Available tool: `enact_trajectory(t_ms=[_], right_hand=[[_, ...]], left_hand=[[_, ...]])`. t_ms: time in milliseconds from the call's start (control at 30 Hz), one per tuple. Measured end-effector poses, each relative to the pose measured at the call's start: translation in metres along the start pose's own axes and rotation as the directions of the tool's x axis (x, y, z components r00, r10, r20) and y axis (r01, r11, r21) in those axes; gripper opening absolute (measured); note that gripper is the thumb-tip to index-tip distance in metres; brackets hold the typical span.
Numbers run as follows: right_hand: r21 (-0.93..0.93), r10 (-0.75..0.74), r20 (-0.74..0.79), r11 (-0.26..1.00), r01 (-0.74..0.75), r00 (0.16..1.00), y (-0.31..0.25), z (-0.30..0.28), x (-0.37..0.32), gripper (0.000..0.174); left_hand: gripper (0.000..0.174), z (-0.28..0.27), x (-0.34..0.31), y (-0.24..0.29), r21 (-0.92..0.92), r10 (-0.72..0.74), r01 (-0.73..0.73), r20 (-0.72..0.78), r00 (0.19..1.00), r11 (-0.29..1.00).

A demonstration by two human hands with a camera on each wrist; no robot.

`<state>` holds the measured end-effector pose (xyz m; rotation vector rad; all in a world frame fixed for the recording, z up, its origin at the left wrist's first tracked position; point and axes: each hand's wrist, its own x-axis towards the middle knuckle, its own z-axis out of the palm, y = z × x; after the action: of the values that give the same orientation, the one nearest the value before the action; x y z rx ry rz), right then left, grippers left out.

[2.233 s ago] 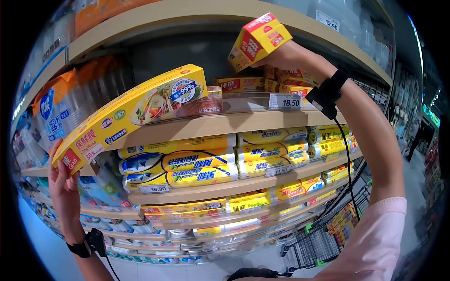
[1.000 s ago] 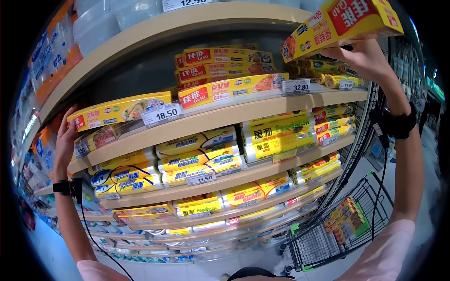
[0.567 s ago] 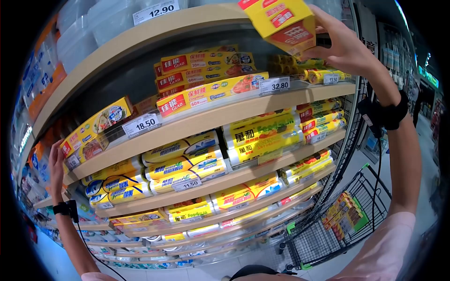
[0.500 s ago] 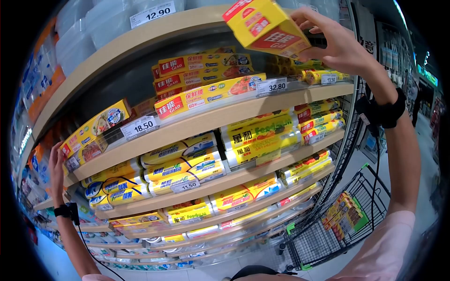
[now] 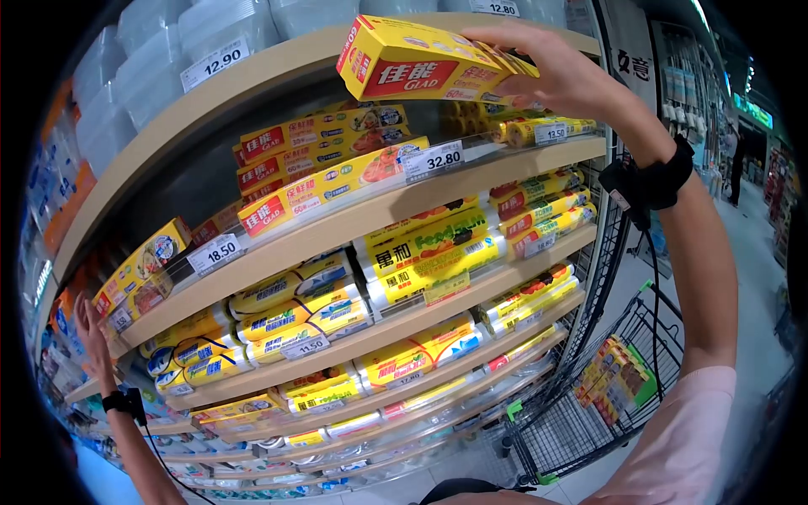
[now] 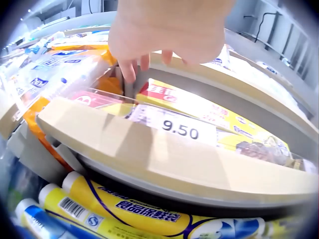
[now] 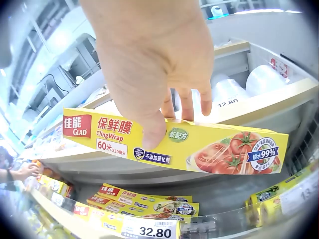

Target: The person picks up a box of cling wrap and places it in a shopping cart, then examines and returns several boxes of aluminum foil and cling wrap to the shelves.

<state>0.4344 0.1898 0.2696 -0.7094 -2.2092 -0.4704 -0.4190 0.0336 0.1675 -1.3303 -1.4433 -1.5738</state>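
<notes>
My right hand (image 5: 560,76) grips a yellow-and-red Glad cling wrap box (image 5: 412,71) round its middle, thumb on the front and fingers over the top. The right wrist view shows the front of this cling wrap box (image 7: 224,152), marked 60 metres, above the shelf. At the far left, my left hand (image 5: 91,332) is beside another cling wrap box (image 5: 143,265) that lies on the shelf. In the left wrist view, the fingers of my left hand (image 6: 169,35) hang loosely above the end of that cling wrap box (image 6: 199,109), holding nothing.
More cling wrap boxes (image 5: 316,139) are stacked on the same shelf, behind price tags (image 5: 434,161) and a clear front lip. Yellow bag rolls (image 5: 429,252) fill the shelves below, and plastic tubs (image 5: 151,76) stand above. A shopping cart (image 5: 555,438) stands at the lower right.
My left hand has set its cling wrap box down on the shelf and let go. My right hand has turned its box lengthwise and, in the head view, brought it left over the stack.
</notes>
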Motion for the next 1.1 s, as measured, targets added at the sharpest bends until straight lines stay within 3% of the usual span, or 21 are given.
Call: enact_trajectory(t_ms=[133, 200, 233, 333, 367, 467, 500, 567, 667, 733, 833, 933, 1100], right_hand=[[-0.005, 0.003, -0.022, 1.0, -0.003, 1.0, 0.008, 0.003, 0.0, 0.06], [-0.034, -0.042, -0.024, 0.999, 0.041, 0.999, 0.017, 0.007, 0.003, 0.059], [-0.048, -0.066, -0.025, 0.997, 0.064, 0.998, 0.022, 0.009, 0.004, 0.058], [-0.147, -0.226, -0.049, 0.965, 0.217, 0.973, 0.039, 0.013, 0.012, 0.055], [-0.078, -0.143, -0.033, 0.987, 0.14, 0.989, 0.032, 0.013, 0.012, 0.055], [0.064, 0.046, 0.017, 0.997, -0.047, 0.999, 0.009, 0.01, 0.01, 0.055], [0.076, 0.066, 0.017, 0.995, -0.067, 0.998, 0.009, 0.01, 0.01, 0.056], [0.061, 0.067, 0.009, 0.996, -0.068, 0.998, 0.01, 0.011, 0.007, 0.057], [0.0, 0.013, -0.005, 1.0, -0.013, 1.0, 0.015, 0.015, 0.008, 0.055], [-0.01, -0.005, 0.004, 1.0, 0.005, 1.0, 0.017, 0.016, 0.013, 0.055], [0.072, -0.154, -0.055, 0.985, 0.157, 0.987, 0.03, 0.026, 0.024, 0.053], [0.179, -0.088, -0.025, 0.98, 0.091, 0.996, 0.022, 0.032, 0.035, 0.053], [0.26, -0.067, 0.021, 0.964, 0.059, 0.998, 0.016, 0.066, 0.058, 0.051]], left_hand=[[0.046, 0.0, -0.001, 0.058, 0.072, 0.123, -0.111, -0.177, 0.977, 0.991], [0.036, 0.035, -0.021, 0.151, -0.022, 0.192, -0.201, -0.21, 0.959, 0.979], [0.028, 0.045, -0.015, 0.165, -0.029, 0.308, -0.316, -0.158, 0.938, 0.948], [0.014, 0.094, -0.016, 0.255, -0.311, 0.309, -0.246, 0.173, 0.935, 0.918], [0.014, 0.111, -0.019, 0.289, -0.378, 0.324, -0.2, 0.298, 0.898, 0.904], [0.016, 0.161, -0.027, 0.356, -0.33, 0.283, -0.101, 0.566, 0.774, 0.939], [0.018, 0.177, -0.028, 0.37, -0.288, 0.323, -0.183, 0.581, 0.747, 0.94], [0.02, 0.203, -0.032, 0.395, -0.191, 0.286, -0.213, 0.694, 0.661, 0.958], [0.024, 0.238, -0.033, 0.411, -0.077, 0.248, -0.315, 0.798, 0.549, 0.946], [0.026, 0.257, -0.036, 0.41, -0.098, 0.289, -0.372, 0.815, 0.502, 0.923], [0.025, 0.272, -0.042, 0.408, -0.015, 0.287, -0.444, 0.783, 0.552, 0.896], [0.022, 0.272, -0.038, 0.405, 0.099, 0.263, -0.551, 0.801, 0.538, 0.828], [0.016, 0.266, -0.038, 0.398, 0.108, 0.299, -0.572, 0.766, 0.57, 0.813]])
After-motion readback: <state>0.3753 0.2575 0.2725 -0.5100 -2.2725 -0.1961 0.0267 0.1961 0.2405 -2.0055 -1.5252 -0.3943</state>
